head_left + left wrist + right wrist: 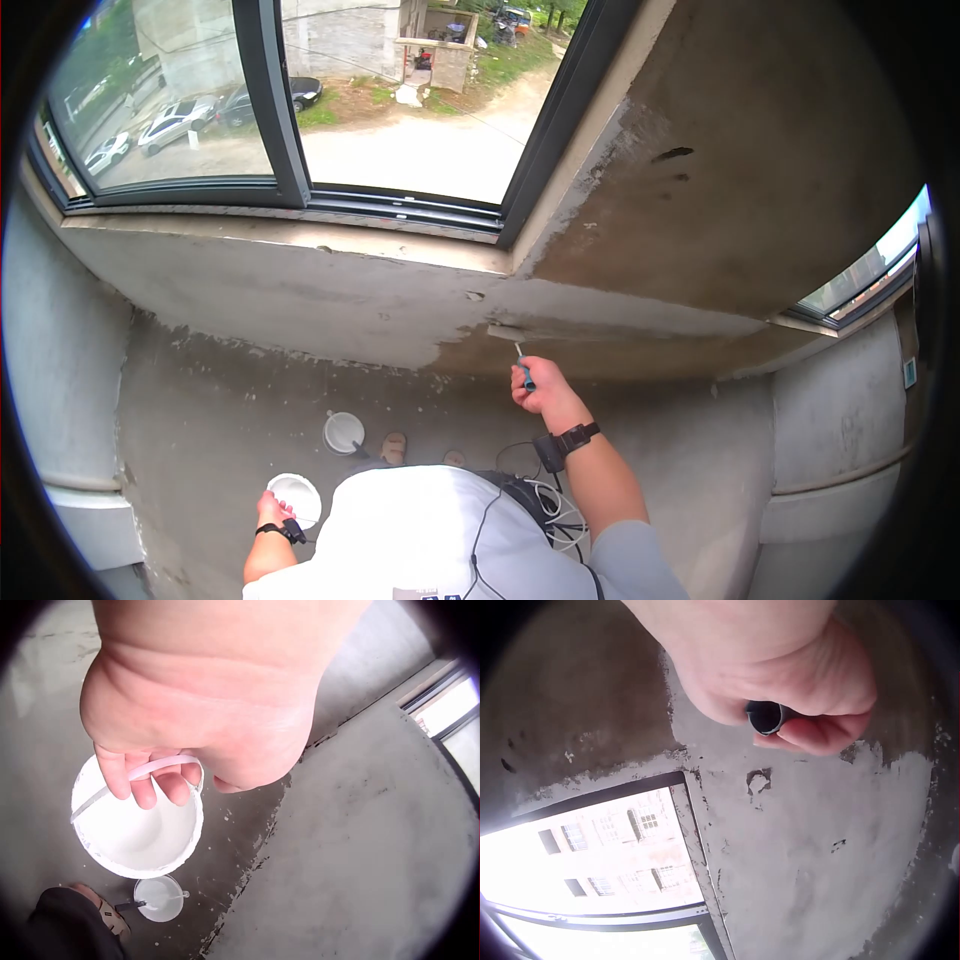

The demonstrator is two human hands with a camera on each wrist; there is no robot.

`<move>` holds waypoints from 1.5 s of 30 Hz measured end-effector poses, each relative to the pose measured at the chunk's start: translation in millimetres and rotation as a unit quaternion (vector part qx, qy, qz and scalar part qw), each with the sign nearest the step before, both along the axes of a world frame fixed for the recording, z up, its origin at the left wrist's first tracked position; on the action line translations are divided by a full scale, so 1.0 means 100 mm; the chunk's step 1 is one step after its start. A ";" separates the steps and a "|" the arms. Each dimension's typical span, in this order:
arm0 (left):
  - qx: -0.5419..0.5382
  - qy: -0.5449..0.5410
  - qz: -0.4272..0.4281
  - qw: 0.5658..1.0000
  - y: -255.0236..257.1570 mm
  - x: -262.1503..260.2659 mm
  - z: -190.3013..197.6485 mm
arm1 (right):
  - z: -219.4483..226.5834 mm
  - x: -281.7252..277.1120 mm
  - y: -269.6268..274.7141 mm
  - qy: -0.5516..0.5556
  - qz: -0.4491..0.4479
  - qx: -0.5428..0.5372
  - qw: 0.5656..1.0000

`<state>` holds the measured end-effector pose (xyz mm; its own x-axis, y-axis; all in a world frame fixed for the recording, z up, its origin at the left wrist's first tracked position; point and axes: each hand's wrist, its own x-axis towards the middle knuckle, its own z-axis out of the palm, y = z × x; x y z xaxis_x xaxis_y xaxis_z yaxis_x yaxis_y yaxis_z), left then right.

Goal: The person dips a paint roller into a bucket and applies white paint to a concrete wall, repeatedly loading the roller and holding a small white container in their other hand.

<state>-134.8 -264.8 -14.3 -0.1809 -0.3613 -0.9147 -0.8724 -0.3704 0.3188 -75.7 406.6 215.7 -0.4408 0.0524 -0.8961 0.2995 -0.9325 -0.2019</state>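
The right hand (pixel 538 384) grips the dark handle (pixel 528 378) of a tool whose wide pale blade (pixel 505 332) lies at the wall below the window, where light coating meets brown surface. From the right wrist view, the handle's round end (pixel 765 718) shows in the curled right hand (pixel 810 690), and the blade is hidden. The left hand (pixel 272 508) holds a white bucket (pixel 297 497) low at the person's left side. In the left wrist view, the fingers of the left hand (pixel 202 712) curl round the strap-like handle (pixel 161 763) of the white bucket (pixel 139 832).
A second, smaller white bucket (pixel 344 432) with a dark tool in it stands on the floor (pixel 220 400) near the person's sandalled feet. The window sill (pixel 290 236) runs above the wall (pixel 300 290). Cables hang at the person's right hip.
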 end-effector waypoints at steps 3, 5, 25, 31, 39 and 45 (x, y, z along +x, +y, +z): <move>-0.006 -0.013 -0.003 1.000 -0.07 0.11 0.01 | 0.11 0.05 -0.02 0.009 -0.002 -0.004 1.000; -0.017 -0.024 -0.007 1.000 -0.10 0.13 0.04 | 0.23 0.13 -0.04 0.026 -0.003 0.001 1.000; 0.014 0.024 -0.039 0.999 -0.05 -0.21 0.18 | 1.06 0.53 -0.38 0.135 0.006 0.174 0.975; 0.011 0.025 -0.053 0.998 0.07 -0.27 0.27 | 1.00 0.56 -0.35 0.141 -0.008 0.183 0.973; 0.003 0.038 -0.031 0.999 0.28 -0.15 0.51 | 0.74 0.51 -0.24 0.134 -0.001 0.160 0.978; -0.004 0.039 -0.020 0.999 0.16 0.02 0.44 | 0.68 0.47 -0.17 0.120 0.005 0.138 0.983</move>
